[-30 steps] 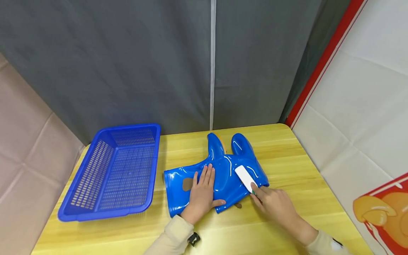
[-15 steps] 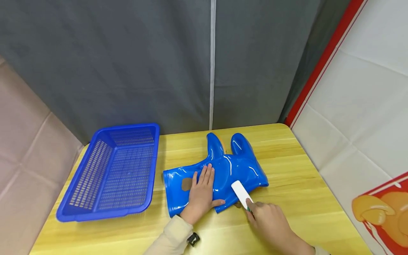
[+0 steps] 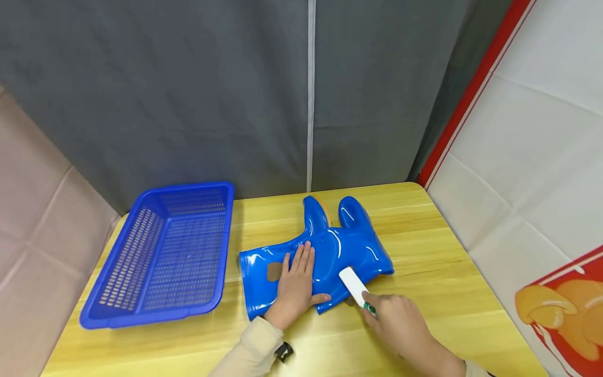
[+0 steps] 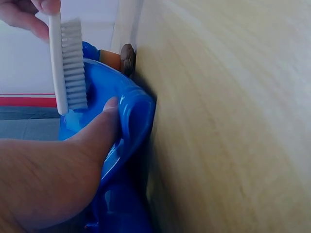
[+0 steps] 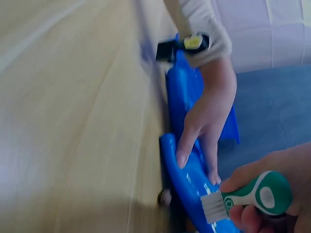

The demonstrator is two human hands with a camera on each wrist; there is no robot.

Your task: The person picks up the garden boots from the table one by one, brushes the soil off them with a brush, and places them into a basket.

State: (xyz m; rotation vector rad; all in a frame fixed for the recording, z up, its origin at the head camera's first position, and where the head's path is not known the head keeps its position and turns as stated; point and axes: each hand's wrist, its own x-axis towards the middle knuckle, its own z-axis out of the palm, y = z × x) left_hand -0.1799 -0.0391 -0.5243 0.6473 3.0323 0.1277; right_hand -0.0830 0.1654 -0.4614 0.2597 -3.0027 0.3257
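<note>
A pair of glossy blue rain boots (image 3: 330, 259) lies on its side on the table, overlapping, with an orange sole edge at one toe. My left hand (image 3: 296, 290) lies flat across the boot shaft, fingers straight and pressing down beside a brown patch (image 3: 274, 272). My right hand (image 3: 398, 327) grips a scrub brush (image 3: 352, 284) with a white head and a green-and-white handle (image 5: 265, 191). Its head overlaps the lower part of the right boot in the head view. The white bristles (image 4: 74, 68) face the blue boot in the left wrist view.
A blue plastic basket (image 3: 162, 317) with slotted sides stands on the left of the wooden table (image 3: 438, 293). A small brown lump (image 3: 349, 301) sits at the boots' near edge. A grey curtain (image 3: 188, 94) hangs behind the table, with a white sheet (image 3: 532, 167) at right.
My right hand has moved the brush left and toward me, from the right boot's middle to its lower shaft. The left hand has stayed on the boot. The view has shifted slightly.
</note>
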